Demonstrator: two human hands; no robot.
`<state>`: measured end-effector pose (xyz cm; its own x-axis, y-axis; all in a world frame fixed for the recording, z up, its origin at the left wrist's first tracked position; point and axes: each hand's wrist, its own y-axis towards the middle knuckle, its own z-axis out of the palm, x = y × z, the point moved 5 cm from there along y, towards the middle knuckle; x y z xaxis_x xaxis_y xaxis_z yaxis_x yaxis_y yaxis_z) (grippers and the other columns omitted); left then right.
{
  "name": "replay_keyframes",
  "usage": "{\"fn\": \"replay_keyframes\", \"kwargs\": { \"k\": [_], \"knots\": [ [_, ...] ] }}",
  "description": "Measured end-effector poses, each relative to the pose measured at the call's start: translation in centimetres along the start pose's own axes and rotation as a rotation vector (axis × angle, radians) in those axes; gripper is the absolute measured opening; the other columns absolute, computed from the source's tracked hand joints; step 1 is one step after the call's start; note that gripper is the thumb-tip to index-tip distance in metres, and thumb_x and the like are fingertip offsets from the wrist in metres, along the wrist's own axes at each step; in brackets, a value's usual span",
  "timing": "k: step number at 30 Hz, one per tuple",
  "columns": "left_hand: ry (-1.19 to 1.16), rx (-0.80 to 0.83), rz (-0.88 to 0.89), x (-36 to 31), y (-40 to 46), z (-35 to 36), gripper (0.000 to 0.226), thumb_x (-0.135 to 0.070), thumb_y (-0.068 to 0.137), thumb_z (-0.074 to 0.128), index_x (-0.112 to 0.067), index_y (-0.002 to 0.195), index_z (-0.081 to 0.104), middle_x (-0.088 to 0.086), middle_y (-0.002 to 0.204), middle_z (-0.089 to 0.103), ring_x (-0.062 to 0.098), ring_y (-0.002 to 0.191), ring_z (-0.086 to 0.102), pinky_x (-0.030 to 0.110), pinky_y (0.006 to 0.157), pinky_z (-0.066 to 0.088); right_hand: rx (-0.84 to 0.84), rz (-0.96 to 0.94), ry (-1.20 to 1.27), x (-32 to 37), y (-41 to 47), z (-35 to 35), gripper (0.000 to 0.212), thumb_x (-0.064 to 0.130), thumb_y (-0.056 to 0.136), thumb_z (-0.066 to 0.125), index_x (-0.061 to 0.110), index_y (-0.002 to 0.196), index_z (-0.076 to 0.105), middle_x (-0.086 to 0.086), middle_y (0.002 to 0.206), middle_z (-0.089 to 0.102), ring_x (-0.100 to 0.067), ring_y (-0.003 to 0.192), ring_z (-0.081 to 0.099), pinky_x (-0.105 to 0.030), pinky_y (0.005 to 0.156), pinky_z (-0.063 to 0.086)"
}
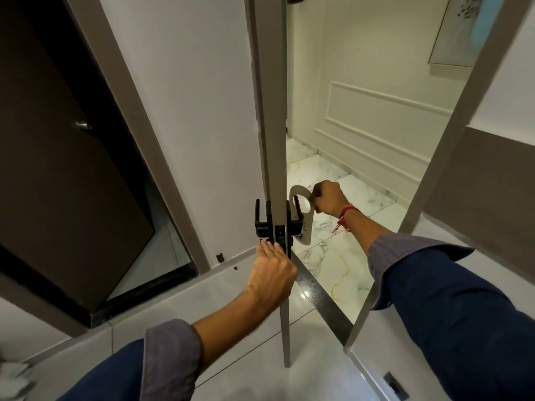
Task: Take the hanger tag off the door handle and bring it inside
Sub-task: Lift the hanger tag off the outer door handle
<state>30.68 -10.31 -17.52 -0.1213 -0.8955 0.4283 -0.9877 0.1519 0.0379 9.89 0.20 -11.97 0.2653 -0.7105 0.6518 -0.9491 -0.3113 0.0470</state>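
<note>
A pale grey hanger tag (306, 227) with a round hole hangs over the black door handle (296, 218) on the far side of the open door. My right hand (328, 197) is closed on the tag's upper edge, beside the hole. The door's edge (276, 140) faces me, and a second black handle (260, 219) sticks out on the near side. My left hand (272, 273) grips the door's edge just under the lock plate (280, 235).
A dark brown door (58, 169) with a metal knob stands at the left. The door frame (451, 157) rises at the right. A dark threshold strip (321, 296) crosses the floor between white tiles and a marble corridor floor (341, 256).
</note>
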Motion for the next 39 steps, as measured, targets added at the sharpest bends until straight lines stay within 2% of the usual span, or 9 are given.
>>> {"fn": "replay_keyframes", "kwargs": {
  "k": [4, 7, 13, 20, 22, 26, 30, 33, 39],
  "knots": [
    [0.036, 0.011, 0.168, -2.1, 1.5, -1.5, 0.052, -0.016, 0.093, 0.07, 0.016, 0.131, 0.052, 0.033, 0.103, 0.072, 0.044, 0.081, 0.074, 0.051, 0.071, 0.064, -0.012, 0.013, 0.045, -1.7, -0.1, -1.9, 0.016, -0.001, 0.089, 0.063, -0.014, 0.087, 0.073, -0.032, 0.088, 0.076, -0.043, 0.082, 0.077, -0.052, 0.081, 0.064],
    [-0.065, -0.038, 0.177, -3.2, 4.7, -3.4, 0.02, -0.003, 0.093, 0.064, 0.009, 0.108, 0.068, 0.013, 0.07, 0.065, 0.018, 0.043, 0.046, 0.026, 0.038, 0.042, -0.025, 0.067, 0.139, -3.1, -0.8, -3.3, 0.017, -0.001, 0.092, 0.068, -0.017, 0.09, 0.072, -0.028, 0.091, 0.077, -0.041, 0.083, 0.079, -0.041, 0.076, 0.066],
    [0.036, 0.053, 0.296, -5.1, 8.3, -3.3, 0.013, -0.006, 0.096, 0.06, -0.007, 0.088, 0.07, 0.007, 0.072, 0.056, 0.023, 0.074, 0.057, 0.031, 0.058, 0.05, -0.005, 0.255, 0.562, -2.9, -2.7, 2.7, 0.003, 0.001, 0.101, 0.058, 0.004, 0.102, 0.059, -0.013, 0.087, 0.063, -0.02, 0.068, 0.056, -0.016, 0.041, 0.044],
    [0.072, 0.115, 0.347, -4.5, 8.4, 0.2, 0.004, -0.009, 0.091, 0.067, -0.005, 0.094, 0.068, 0.011, 0.085, 0.064, 0.027, 0.083, 0.056, 0.035, 0.062, 0.05, 0.196, 0.321, 1.086, -3.9, -2.0, 8.9, 0.053, 0.041, 0.107, 0.048, 0.0, 0.139, 0.06, -0.029, 0.139, 0.063, -0.035, 0.123, 0.062, -0.051, 0.115, 0.045],
    [0.05, 0.123, 0.36, -4.3, 8.4, 0.4, 0.002, -0.003, 0.091, 0.067, -0.001, 0.092, 0.066, 0.012, 0.083, 0.066, 0.027, 0.081, 0.059, 0.038, 0.062, 0.051, 0.302, 0.309, 1.134, -3.9, -1.7, 8.9, 0.057, 0.049, 0.104, 0.051, 0.003, 0.136, 0.065, -0.03, 0.141, 0.062, -0.036, 0.127, 0.06, -0.059, 0.118, 0.042],
    [0.038, 0.106, 0.35, -3.4, 8.7, 1.2, 0.004, 0.004, 0.093, 0.063, 0.005, 0.096, 0.063, 0.017, 0.085, 0.065, 0.026, 0.075, 0.061, 0.037, 0.056, 0.051, 0.443, 0.223, 1.013, -4.1, -1.3, 8.2, 0.031, 0.041, 0.1, 0.061, 0.014, 0.104, 0.073, -0.006, 0.098, 0.078, -0.025, 0.1, 0.072, -0.056, 0.102, 0.054],
    [0.018, 0.058, 0.277, -2.7, 8.8, 1.9, 0.028, 0.002, 0.094, 0.063, 0.013, 0.12, 0.059, 0.03, 0.108, 0.064, 0.031, 0.085, 0.065, 0.033, 0.053, 0.055, 0.262, 0.135, 0.69, -3.7, -0.2, 6.8, 0.027, 0.026, 0.097, 0.07, 0.002, 0.109, 0.075, -0.011, 0.092, 0.078, -0.015, 0.079, 0.076, -0.038, 0.078, 0.061],
    [-0.046, 0.001, 0.231, -2.2, 9.2, 2.4, 0.06, -0.007, 0.095, 0.066, 0.021, 0.138, 0.036, 0.04, 0.133, 0.052, 0.044, 0.108, 0.065, 0.038, 0.064, 0.064, 0.107, 0.146, 0.702, -2.7, 1.6, 5.8, 0.031, 0.023, 0.103, 0.062, -0.004, 0.113, 0.073, -0.024, 0.106, 0.078, -0.029, 0.089, 0.077, -0.034, 0.063, 0.062],
    [-0.324, -0.038, 0.124, -1.8, 10.0, 2.7, 0.079, -0.005, 0.094, 0.062, 0.012, 0.152, 0.011, 0.037, 0.157, 0.025, 0.048, 0.14, 0.04, 0.051, 0.08, 0.064, -0.197, 0.324, 0.751, -2.5, 4.0, 3.7, 0.032, 0.023, 0.101, 0.063, -0.004, 0.115, 0.074, -0.028, 0.113, 0.076, -0.037, 0.108, 0.075, -0.062, 0.09, 0.06]
  ]
}}
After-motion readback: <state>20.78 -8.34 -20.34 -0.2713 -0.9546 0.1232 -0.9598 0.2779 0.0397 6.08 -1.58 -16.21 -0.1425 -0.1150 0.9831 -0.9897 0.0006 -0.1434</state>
